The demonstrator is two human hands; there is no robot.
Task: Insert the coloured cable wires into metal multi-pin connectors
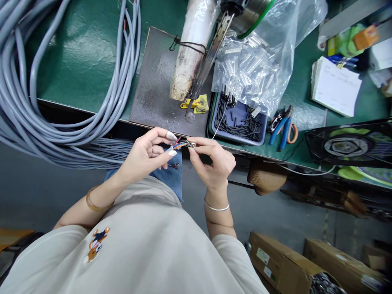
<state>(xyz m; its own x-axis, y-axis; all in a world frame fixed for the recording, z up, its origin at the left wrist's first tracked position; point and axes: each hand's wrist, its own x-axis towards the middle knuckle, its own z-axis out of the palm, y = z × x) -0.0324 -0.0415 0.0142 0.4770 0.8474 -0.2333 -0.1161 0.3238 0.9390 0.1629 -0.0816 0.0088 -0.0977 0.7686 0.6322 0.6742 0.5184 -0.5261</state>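
Between thumb and fingers, my left hand pinches thin multicoloured wires near the bench's front edge. Opposite it, my right hand grips a small metal connector at the other end of those wires. Fingertips cover part of both pieces, so the joint between wire and connector is hard to see. Just beyond the hands lies a dark board, and over it a soldering iron points down beside a plastic-wrapped tube. A yellow piece sits under the iron's tip.
Coiled grey cables fill the left side and hang over the edge. To the right stand a purple tray of black sleeves, a bag of metal parts, pliers, a notepad and a black fan. Cardboard boxes are on the floor.
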